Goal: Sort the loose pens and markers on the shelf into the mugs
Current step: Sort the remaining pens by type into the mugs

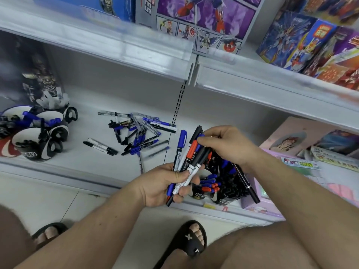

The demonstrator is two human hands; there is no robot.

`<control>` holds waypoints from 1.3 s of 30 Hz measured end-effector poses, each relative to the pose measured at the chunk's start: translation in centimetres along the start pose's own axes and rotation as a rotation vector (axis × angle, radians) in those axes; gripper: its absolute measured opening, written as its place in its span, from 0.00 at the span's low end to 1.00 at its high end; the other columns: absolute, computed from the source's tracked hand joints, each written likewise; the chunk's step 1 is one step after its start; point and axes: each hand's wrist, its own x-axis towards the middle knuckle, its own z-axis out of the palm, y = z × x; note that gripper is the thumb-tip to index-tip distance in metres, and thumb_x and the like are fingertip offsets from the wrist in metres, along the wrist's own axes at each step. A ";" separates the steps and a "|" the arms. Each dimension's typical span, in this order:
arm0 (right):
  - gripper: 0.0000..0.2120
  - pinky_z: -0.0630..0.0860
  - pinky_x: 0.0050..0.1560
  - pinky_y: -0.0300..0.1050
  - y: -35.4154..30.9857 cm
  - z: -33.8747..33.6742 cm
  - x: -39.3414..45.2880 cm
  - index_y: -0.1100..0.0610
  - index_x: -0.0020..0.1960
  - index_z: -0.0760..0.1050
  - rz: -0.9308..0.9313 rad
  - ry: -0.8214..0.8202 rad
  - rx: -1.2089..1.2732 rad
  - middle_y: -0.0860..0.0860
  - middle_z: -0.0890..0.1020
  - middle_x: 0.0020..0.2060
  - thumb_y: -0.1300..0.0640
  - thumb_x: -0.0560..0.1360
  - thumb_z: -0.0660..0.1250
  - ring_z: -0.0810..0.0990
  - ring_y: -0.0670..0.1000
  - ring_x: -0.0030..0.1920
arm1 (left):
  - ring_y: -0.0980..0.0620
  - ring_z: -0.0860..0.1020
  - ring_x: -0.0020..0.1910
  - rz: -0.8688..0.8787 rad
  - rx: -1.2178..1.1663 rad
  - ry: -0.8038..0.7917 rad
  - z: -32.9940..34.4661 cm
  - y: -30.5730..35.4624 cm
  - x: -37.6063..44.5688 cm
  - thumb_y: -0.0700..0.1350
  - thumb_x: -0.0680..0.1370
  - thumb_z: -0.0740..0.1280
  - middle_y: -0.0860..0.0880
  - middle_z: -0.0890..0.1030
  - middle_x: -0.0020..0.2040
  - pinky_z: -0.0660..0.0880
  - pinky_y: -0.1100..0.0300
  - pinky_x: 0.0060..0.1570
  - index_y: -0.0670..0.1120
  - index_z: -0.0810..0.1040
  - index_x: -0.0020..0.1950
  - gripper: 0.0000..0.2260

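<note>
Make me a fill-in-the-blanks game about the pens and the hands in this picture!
1. The left hand holds a bunch of markers, and one of them has a bright ____ cap.
2. The right hand pinches the ____ end of that bunch.
3. The loose pens lie in a pile on the ____.
4. The mugs at the left end of the shelf are black and ____.

Missing words: red; top; shelf; white
</note>
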 end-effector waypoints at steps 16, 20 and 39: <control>0.09 0.61 0.32 0.46 2.2 -1.3 1.6 0.56 0.38 0.65 0.124 0.551 0.129 0.53 0.69 0.31 0.58 0.77 0.54 0.64 0.52 0.30 | 0.55 0.69 0.27 0.058 -0.017 0.312 -1.5 -1.3 0.0 0.40 0.79 0.65 0.48 0.77 0.40 0.65 0.63 0.25 0.41 0.74 0.59 0.10; 0.10 0.63 0.34 0.46 3.2 -3.1 1.6 0.57 0.39 0.67 0.094 0.542 -0.129 0.53 0.73 0.33 0.57 0.78 0.53 0.68 0.53 0.32 | 0.55 0.69 0.27 0.120 -0.031 0.462 -1.1 -1.4 0.9 0.39 0.81 0.63 0.48 0.77 0.40 0.65 0.63 0.25 0.42 0.76 0.51 0.03; 0.09 0.68 0.40 0.36 14.7 -0.4 2.5 0.60 0.56 0.81 -0.123 0.422 -0.461 0.54 0.84 0.43 0.58 0.80 0.66 0.78 0.52 0.37 | 0.53 0.70 0.30 0.135 0.020 0.703 -2.2 -3.8 4.2 0.39 0.82 0.62 0.48 0.78 0.41 0.66 0.59 0.29 0.42 0.76 0.47 0.05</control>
